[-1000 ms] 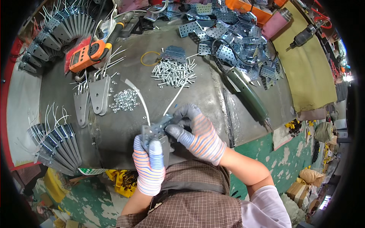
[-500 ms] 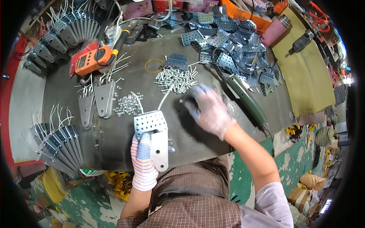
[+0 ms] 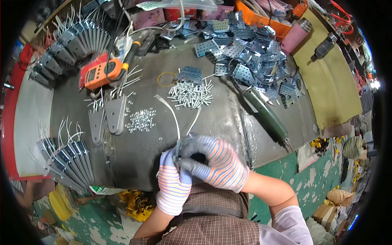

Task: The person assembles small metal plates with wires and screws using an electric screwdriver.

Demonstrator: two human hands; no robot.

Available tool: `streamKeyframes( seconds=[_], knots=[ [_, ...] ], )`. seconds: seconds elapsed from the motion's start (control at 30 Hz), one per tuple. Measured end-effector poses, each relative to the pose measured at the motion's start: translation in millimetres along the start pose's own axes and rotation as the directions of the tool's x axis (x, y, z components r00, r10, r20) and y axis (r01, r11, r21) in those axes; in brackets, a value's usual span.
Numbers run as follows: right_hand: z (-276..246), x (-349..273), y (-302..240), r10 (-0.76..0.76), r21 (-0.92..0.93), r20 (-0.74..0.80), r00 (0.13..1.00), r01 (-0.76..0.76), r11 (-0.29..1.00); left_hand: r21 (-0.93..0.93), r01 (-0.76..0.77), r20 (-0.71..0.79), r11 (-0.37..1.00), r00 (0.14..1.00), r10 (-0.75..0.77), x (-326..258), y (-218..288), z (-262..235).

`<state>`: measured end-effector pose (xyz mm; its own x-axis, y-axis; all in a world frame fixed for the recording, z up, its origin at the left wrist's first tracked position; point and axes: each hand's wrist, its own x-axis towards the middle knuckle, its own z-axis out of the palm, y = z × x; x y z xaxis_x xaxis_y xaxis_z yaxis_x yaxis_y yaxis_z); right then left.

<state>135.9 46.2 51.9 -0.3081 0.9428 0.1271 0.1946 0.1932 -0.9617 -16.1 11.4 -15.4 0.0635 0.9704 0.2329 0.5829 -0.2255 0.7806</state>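
In striped gloves, both my hands meet near the front edge of the work table. My left hand [image 3: 174,185] grips a metal bracket [image 3: 182,143], turned nearly edge-on and mostly covered by my fingers. Two white wires [image 3: 173,115] stick up from it. My right hand [image 3: 220,165] comes from the right, thumb and fingers pinched together against the bracket; whatever lies between the fingertips is hidden. Beyond my hands is a heap of small silvery screws [image 3: 190,96], with a perforated metal plate [image 3: 190,75] behind it. A pile of small nuts [image 3: 141,120] lies to the left.
A green electric screwdriver [image 3: 267,118] lies at right, below heaped perforated plates [image 3: 245,45]. Grey brackets with wires [image 3: 115,114], an orange meter [image 3: 102,74] and a fanned row of brackets [image 3: 67,159] occupy the left. A pink flask [image 3: 296,36] stands at the back right.
My right hand has come from beside the screw heap down to the bracket. The bracket has turned from face-on to nearly edge-on, and my left hand has shifted slightly right.
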Motion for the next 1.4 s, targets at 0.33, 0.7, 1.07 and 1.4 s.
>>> streamKeyframes(
  seconds=[0.33, 0.7, 1.07, 1.4],
  knots=[
    [2, -21, 5, -0.338, -0.577, -0.18, 0.924, 0.179, 0.797, -0.863, 0.445, 0.348, 0.24, 0.867, -0.356, 13, 30, -6],
    [-34, -85, 47, -0.048, -0.197, -0.49, 0.87, -0.057, 0.979, -0.407, -0.053, 0.369, 0.912, 0.904, 0.217, 35, 63, 39],
    [-37, -107, 89, -0.088, -0.127, -0.716, 0.692, -0.005, 0.992, 0.337, 0.139, 0.192, 0.931, 0.958, -0.212, 271, 59, 118],
    [-34, -115, 92, -0.084, -0.127, -0.764, 0.639, -0.021, 0.992, -0.122, -0.316, -0.361, 0.941, 0.897, 0.254, 189, 42, 53]
  ],
)
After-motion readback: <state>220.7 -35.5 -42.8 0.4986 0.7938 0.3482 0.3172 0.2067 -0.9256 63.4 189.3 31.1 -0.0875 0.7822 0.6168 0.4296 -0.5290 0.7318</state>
